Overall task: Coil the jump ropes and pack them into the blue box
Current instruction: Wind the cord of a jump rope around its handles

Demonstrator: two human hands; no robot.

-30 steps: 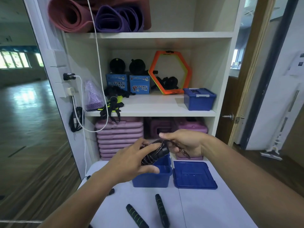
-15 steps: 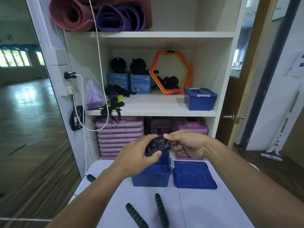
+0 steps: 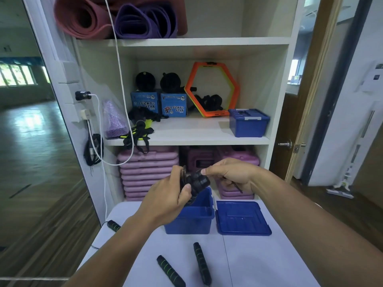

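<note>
Gripping the coiled jump rope [image 3: 195,181] above the blue box [image 3: 191,221], both hands, left [image 3: 167,200] and right [image 3: 230,176], pinch it.

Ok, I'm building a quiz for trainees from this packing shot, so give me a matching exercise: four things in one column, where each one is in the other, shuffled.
Things
1. rope coil
2. lid
3. shelf box
4. two handles

Places
A. lying on the table, in front of the open box
B. beside the orange hexagon
C. held by the left hand and right hand
D. flat, just right of the open box

Pairs: 1-C, 2-D, 3-B, 4-A
</note>
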